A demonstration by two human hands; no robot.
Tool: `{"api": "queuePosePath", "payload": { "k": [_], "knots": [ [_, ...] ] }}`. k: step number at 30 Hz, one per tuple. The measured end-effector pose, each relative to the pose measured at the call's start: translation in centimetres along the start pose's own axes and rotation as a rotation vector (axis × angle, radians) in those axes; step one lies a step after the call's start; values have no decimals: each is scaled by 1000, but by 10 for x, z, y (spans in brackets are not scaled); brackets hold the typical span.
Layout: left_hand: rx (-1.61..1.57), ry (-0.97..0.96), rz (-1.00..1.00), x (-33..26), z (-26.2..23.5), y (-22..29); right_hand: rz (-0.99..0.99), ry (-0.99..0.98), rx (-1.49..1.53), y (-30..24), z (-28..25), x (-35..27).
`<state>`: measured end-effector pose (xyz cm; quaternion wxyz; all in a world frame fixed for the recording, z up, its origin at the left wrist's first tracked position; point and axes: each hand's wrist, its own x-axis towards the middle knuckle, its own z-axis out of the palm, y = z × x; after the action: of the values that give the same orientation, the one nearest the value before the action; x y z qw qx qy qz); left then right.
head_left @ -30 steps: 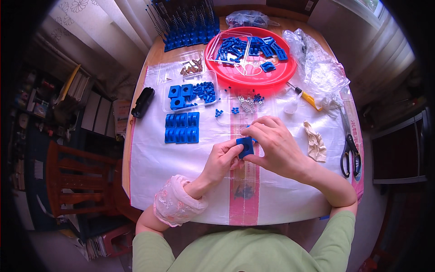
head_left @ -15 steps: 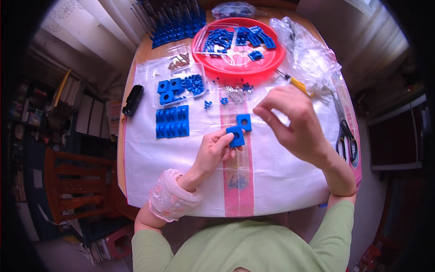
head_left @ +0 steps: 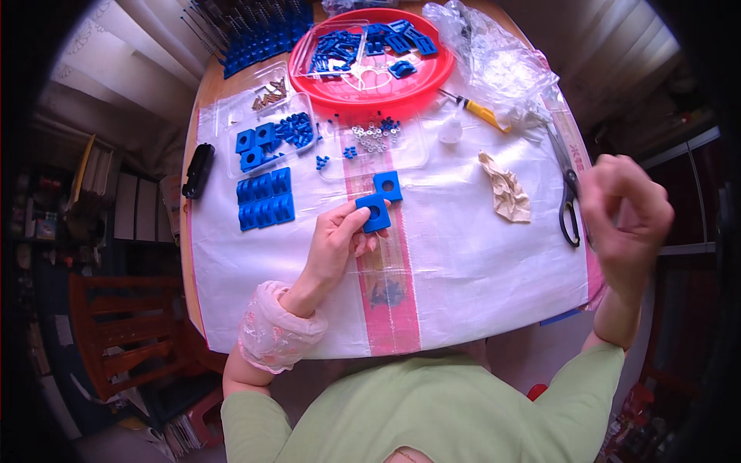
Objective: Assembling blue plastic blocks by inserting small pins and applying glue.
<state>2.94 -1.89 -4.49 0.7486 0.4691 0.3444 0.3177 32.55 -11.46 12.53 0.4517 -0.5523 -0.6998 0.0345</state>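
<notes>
Here was the left hand (head_left: 333, 238), thumb on top and fingers beneath, pinching a square blue plastic block with a round hole (head_left: 373, 214) right above the pink stripe of the covered tabletop (head_left: 471, 270). And just beyond it, a second holed block (head_left: 387, 186) peeked out, partly hidden by the first; whether the fingers touched that one too, you couldn't tell. Over to the far right, the right hand (head_left: 627, 204) hung blurred near the table's edge, fingers curled, just beside the black-handled scissors (head_left: 570, 184); whether it held anything was impossible to make out! Left of the action, grooved blue blocks (head_left: 265, 199) sat in two tight rows below a clear plastic box (head_left: 289, 157) of blue parts. A crumpled beige cloth (head_left: 505, 191) lay between block and scissors, with a yellow-handled screwdriver (head_left: 485, 115) farther back.
</notes>
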Motion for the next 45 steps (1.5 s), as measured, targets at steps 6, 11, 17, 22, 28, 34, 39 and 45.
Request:
{"api": "queuePosePath", "payload": {
  "k": [6, 11, 17, 22, 28, 34, 39, 45],
  "knots": [
    [13, -22, -9, 3, 4, 3, 14, 231, 11, 18, -65, -39],
    [10, -24, -3, 5, 5, 3, -167, 910, -461, 84, -167, -97],
    [58, 5, -4, 2, 9, 5, 432, 1398, -719, 251, -274, -267],
    [-14, -52, 0, 8, 5, 3, 1321, 1284, -759, 310, -297, -500],
    [12, -11, 1, 4, 6, 4, 1686, 570, 64, 266, -57, -687],
    [32, -61, 10, 5, 8, 1, 1907, 1768, 837, 284, 22, -677],
    [-15, -68, 13, 3, -1, -1, 1469, 1589, 962, 319, -6, -673],
    [14, -64, -5, 4, 4, 2, 1571, 1600, 908, 327, 9, -636]
  ]
}}
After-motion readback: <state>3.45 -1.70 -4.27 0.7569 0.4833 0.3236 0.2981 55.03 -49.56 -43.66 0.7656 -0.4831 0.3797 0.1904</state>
